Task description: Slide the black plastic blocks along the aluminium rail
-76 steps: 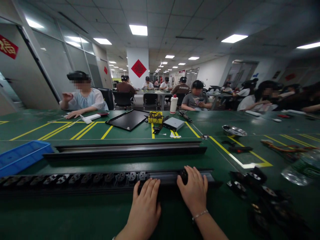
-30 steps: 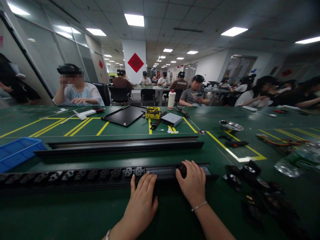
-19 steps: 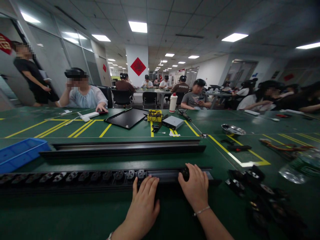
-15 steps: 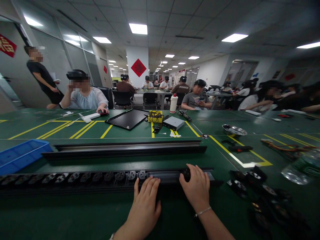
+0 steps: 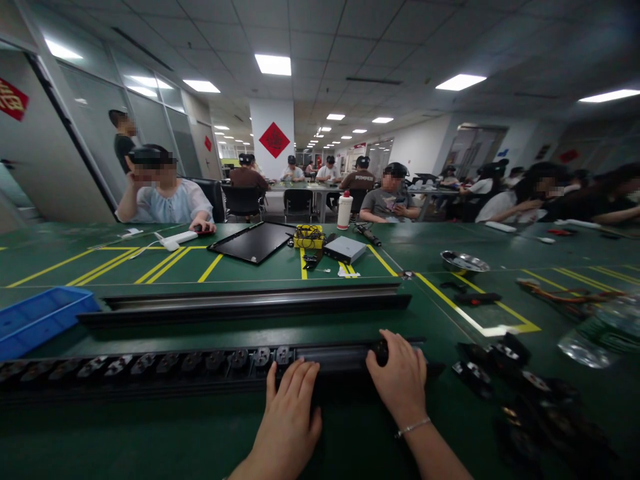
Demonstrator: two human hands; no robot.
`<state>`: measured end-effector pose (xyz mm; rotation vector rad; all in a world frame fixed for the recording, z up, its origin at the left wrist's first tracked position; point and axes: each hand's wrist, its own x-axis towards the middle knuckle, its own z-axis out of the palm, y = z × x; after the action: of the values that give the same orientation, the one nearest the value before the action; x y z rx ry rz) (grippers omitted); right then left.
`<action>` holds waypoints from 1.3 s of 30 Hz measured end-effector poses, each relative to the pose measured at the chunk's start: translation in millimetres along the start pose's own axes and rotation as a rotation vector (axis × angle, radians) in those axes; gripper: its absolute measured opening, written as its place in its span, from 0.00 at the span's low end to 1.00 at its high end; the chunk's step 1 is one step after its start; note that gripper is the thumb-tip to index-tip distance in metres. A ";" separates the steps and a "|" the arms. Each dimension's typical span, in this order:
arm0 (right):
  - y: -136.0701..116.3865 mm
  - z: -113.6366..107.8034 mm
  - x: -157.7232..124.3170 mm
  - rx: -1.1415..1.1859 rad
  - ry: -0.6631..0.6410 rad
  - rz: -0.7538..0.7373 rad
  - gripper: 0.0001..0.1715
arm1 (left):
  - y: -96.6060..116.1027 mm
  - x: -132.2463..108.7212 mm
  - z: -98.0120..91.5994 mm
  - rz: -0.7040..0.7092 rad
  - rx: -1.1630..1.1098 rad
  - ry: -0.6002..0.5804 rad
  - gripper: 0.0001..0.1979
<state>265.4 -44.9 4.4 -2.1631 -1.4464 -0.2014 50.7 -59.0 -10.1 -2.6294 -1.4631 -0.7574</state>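
A long black rail [image 5: 340,357] lies across the green table in front of me, with a row of several socket modules [image 5: 150,363] seated in its left part. My left hand [image 5: 290,417] lies flat with fingers stretched on the rail's near edge, just right of the last seated module. Farther right on the rail, my right hand [image 5: 397,383] is curled over a black socket module [image 5: 382,351]. A second, empty black rail [image 5: 250,303] lies parallel behind the first.
Loose black socket modules [image 5: 500,373] are heaped at my right. A blue bin [image 5: 35,320] sits at the left edge. Farther back stand a black tray [image 5: 255,241], a yellow box [image 5: 310,235], a grey box [image 5: 345,249] and a metal dish [image 5: 459,261]. People sit around the tables.
My right hand with the module has shifted slightly right along the rail. The left hand stays put. A standing person at the far left has walked away toward the back.
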 end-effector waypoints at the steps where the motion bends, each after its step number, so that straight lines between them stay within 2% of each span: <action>1: 0.8 0.0 0.3 -0.020 0.008 0.010 0.30 | 0.0 0.3 -0.1 0.004 0.005 0.001 0.29; 7: 2.9 -1.2 2.2 -0.063 -0.029 0.035 0.29 | 1.4 1.7 -0.5 0.013 0.027 0.052 0.28; 21: 12.0 -1.9 5.5 0.001 -0.052 0.046 0.28 | -1.2 0.5 0.1 0.013 -0.002 0.037 0.29; 27: 16.1 -3.4 7.5 -0.046 -0.036 0.073 0.31 | -0.5 1.3 -0.2 0.008 -0.013 0.041 0.28; 39: 11.4 -10.1 9.8 -0.059 -0.139 0.123 0.31 | -0.6 2.9 -1.0 0.002 -0.006 0.045 0.28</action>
<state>281.4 -45.3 13.0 -2.3462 -1.3914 -0.0510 51.1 -56.6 -8.1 -2.5999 -1.4483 -0.8165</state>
